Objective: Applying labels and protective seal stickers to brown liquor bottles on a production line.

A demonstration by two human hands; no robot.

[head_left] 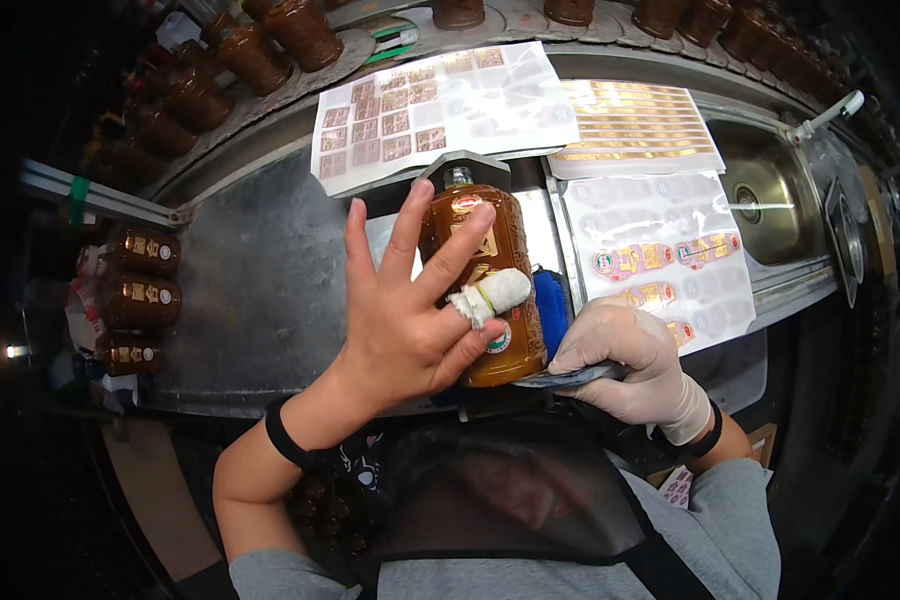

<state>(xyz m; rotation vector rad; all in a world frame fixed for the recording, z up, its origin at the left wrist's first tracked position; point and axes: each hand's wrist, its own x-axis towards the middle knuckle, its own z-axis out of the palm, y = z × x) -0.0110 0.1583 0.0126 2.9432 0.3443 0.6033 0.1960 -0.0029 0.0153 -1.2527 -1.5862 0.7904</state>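
Note:
A brown glazed bottle (pixel 500 255) with gold and red labels lies on its side on the steel bench, neck pointing away from me. My left hand (pixel 410 310) is bare, one finger wrapped in white tape, fingers spread and pressing on the bottle's front. My right hand (pixel 625 365) wears a pale glove and is closed on a thin flat strip (pixel 560 378) at the bottle's base. A blue pad (pixel 550 305) sits between the bottle and the right hand.
Sticker sheets lie beyond the bottle: a white sheet of square labels (pixel 440 105), a gold strip sheet (pixel 635 125), a clear sheet of round and oblong labels (pixel 665 255). Labelled bottles (pixel 140 295) lie at left, more bottles (pixel 270 45) line the conveyor behind. A sink (pixel 770 190) is right.

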